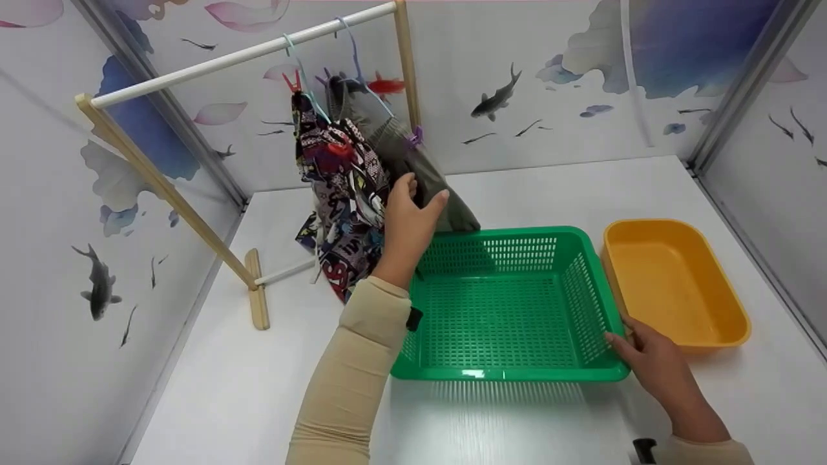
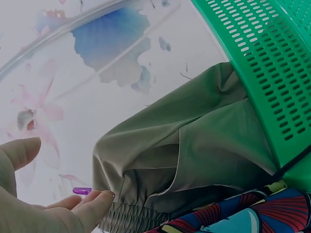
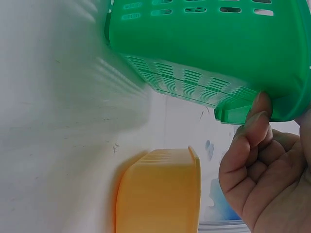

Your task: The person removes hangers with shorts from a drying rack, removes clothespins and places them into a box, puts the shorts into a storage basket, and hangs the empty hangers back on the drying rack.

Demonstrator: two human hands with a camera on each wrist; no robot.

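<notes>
White table, set against pale walls printed with fish and petals. Green basket, perforated, placed at lower centre of the head view; its right rim is pinched between thumb and fingers by the right hand. Olive garment, elastic-waisted, hung at upper centre behind the basket. Left hand, its thumb spread from the fingers, is held in front of this garment near the waistband; whether cloth is touched cannot be told. Patterned garment, hung left of the hand, from a mint hanger with red clips; the olive one is hung from a lilac hanger, a purple clip fastened at its waist. Both hangers are carried by a white-barred wooden rack, upper left. Yellow tub, placed right of the basket.
</notes>
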